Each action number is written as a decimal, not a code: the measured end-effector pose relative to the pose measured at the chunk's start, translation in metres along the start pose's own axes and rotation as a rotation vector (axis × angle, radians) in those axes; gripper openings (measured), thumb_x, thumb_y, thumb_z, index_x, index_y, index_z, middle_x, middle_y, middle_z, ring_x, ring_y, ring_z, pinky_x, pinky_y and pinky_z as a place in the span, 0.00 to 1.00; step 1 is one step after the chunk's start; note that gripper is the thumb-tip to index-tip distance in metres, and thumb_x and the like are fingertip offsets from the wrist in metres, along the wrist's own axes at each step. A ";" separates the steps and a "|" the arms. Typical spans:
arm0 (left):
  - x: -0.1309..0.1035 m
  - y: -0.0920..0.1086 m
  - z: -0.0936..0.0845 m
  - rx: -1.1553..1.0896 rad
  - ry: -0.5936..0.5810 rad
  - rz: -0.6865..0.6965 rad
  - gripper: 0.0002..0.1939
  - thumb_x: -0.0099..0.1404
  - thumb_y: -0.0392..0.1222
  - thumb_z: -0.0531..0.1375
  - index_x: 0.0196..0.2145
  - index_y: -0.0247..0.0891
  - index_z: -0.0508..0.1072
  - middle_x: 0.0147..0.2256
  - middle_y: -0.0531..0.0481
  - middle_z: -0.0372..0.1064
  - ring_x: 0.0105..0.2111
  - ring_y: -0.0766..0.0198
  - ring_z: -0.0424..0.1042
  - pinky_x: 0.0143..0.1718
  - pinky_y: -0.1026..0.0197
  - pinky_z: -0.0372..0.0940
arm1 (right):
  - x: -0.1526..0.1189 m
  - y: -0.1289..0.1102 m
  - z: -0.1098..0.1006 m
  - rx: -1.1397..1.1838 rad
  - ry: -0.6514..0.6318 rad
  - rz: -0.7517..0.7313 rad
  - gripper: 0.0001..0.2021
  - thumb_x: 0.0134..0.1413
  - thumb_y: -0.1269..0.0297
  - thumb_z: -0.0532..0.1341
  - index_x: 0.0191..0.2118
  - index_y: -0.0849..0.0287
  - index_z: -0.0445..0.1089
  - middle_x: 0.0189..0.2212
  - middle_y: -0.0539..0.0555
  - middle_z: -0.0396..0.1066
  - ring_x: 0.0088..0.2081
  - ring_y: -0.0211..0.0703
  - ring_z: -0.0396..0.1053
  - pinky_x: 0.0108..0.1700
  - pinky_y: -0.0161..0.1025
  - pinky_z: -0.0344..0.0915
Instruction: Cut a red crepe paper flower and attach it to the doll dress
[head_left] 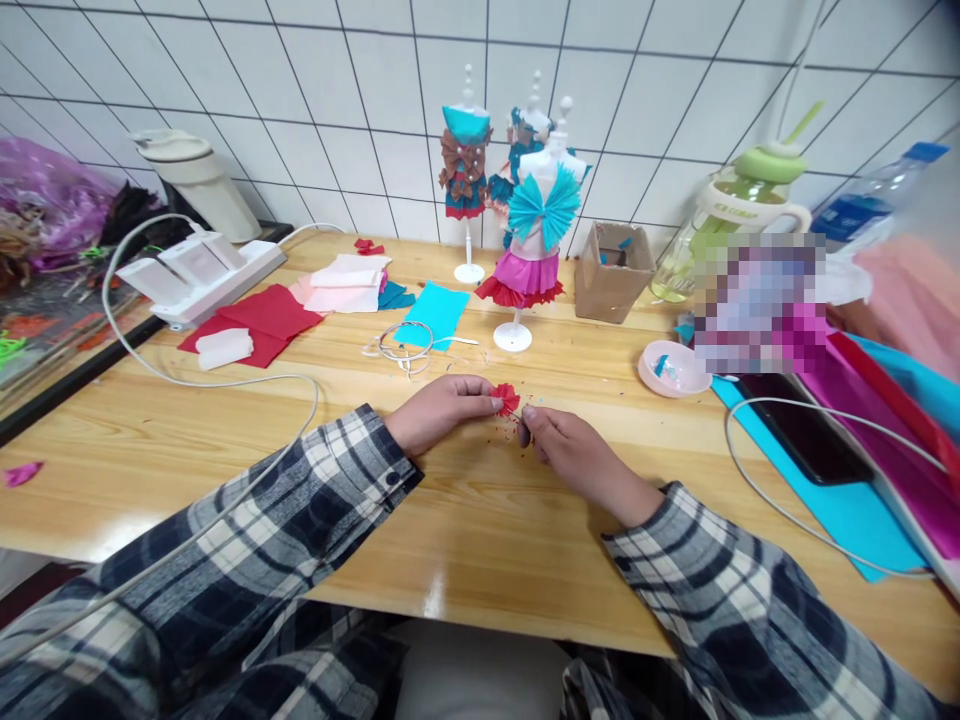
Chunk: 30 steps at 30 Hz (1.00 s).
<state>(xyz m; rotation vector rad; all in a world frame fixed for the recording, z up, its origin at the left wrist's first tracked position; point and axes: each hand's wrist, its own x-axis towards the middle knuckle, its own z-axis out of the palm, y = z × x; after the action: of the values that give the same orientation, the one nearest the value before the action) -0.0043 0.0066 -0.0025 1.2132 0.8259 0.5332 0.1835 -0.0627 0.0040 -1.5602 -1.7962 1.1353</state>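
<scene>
My left hand (448, 408) pinches a small ruffled red paper piece (507, 398) between thumb and fingers, above the middle of the wooden table (465, 520). Just right of it, my right hand (566, 440) is closed with its fingertips pressed together, near the red piece's lower edge. A thin dark thing shows at those fingertips, too small to make out. Tiny red scraps (510, 432) lie beneath and between the hands. Behind them stands a small white dress form (551, 165) with a blue pleated bow and a pink and red skirt.
Red paper (262, 322), a blue sheet (433, 315) and a coil of wire (405, 342) lie behind my left hand. A cardboard box (613, 275), pink bowl (673, 369) and dark phone (806, 430) are at right. A white cable (217, 382) crosses the left side beside a power strip (217, 285).
</scene>
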 end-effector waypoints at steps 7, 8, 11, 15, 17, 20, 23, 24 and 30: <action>0.000 0.000 0.000 0.007 -0.004 0.006 0.11 0.55 0.44 0.65 0.33 0.32 0.75 0.35 0.46 0.74 0.36 0.62 0.71 0.44 0.56 0.62 | 0.001 0.001 -0.001 0.009 -0.027 0.003 0.22 0.63 0.50 0.43 0.26 0.58 0.63 0.19 0.47 0.57 0.23 0.35 0.57 0.28 0.34 0.53; 0.000 0.000 0.000 0.005 -0.002 0.007 0.11 0.55 0.44 0.65 0.33 0.32 0.75 0.35 0.46 0.74 0.36 0.62 0.71 0.44 0.56 0.62 | 0.001 0.001 -0.001 0.010 -0.026 0.004 0.23 0.63 0.50 0.43 0.26 0.58 0.62 0.19 0.47 0.57 0.23 0.35 0.56 0.28 0.34 0.53; 0.000 0.000 0.001 -0.002 0.004 0.001 0.11 0.55 0.43 0.65 0.33 0.32 0.75 0.35 0.46 0.74 0.36 0.61 0.71 0.44 0.55 0.62 | 0.001 0.001 0.000 0.012 -0.031 0.005 0.23 0.63 0.50 0.43 0.25 0.58 0.62 0.19 0.47 0.57 0.23 0.35 0.56 0.28 0.34 0.53; 0.000 0.000 0.001 0.000 -0.004 0.003 0.11 0.55 0.43 0.65 0.33 0.33 0.75 0.35 0.46 0.74 0.36 0.61 0.71 0.45 0.55 0.62 | 0.002 0.002 0.000 0.011 -0.033 -0.007 0.22 0.63 0.51 0.43 0.25 0.58 0.62 0.20 0.47 0.58 0.23 0.35 0.57 0.28 0.34 0.54; 0.000 0.000 0.001 -0.003 -0.009 0.004 0.11 0.55 0.43 0.65 0.33 0.33 0.75 0.35 0.46 0.74 0.37 0.61 0.71 0.45 0.55 0.62 | 0.002 0.002 0.000 0.010 -0.035 -0.013 0.22 0.63 0.51 0.44 0.25 0.58 0.61 0.20 0.47 0.58 0.23 0.35 0.57 0.28 0.34 0.54; -0.001 0.000 0.001 -0.004 -0.011 0.000 0.11 0.55 0.43 0.65 0.33 0.33 0.75 0.35 0.47 0.74 0.36 0.61 0.71 0.44 0.56 0.62 | 0.002 0.003 0.000 0.007 -0.042 -0.014 0.22 0.63 0.51 0.44 0.25 0.58 0.61 0.20 0.47 0.59 0.24 0.35 0.57 0.28 0.34 0.54; -0.001 0.000 0.001 -0.001 -0.013 0.001 0.11 0.55 0.43 0.65 0.33 0.33 0.75 0.35 0.47 0.74 0.36 0.62 0.71 0.43 0.57 0.62 | 0.002 0.003 0.001 0.001 -0.050 -0.016 0.22 0.63 0.51 0.44 0.25 0.58 0.60 0.21 0.47 0.59 0.24 0.35 0.58 0.29 0.34 0.54; -0.001 0.000 0.001 0.000 -0.012 0.002 0.11 0.55 0.43 0.65 0.33 0.33 0.75 0.35 0.47 0.74 0.35 0.62 0.71 0.43 0.57 0.62 | 0.003 0.003 0.001 -0.002 -0.054 -0.016 0.22 0.63 0.50 0.44 0.25 0.58 0.60 0.21 0.47 0.59 0.24 0.36 0.57 0.29 0.34 0.53; 0.000 0.001 0.001 -0.031 0.028 -0.003 0.10 0.53 0.43 0.66 0.30 0.33 0.74 0.32 0.47 0.73 0.34 0.62 0.70 0.41 0.57 0.62 | 0.001 0.003 -0.007 0.019 -0.018 0.018 0.22 0.62 0.49 0.45 0.23 0.58 0.57 0.20 0.47 0.56 0.24 0.36 0.55 0.27 0.34 0.51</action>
<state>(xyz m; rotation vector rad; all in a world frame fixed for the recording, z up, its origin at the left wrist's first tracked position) -0.0036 0.0061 -0.0009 1.1781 0.8407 0.5599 0.1910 -0.0594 0.0048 -1.5635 -1.7816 1.1752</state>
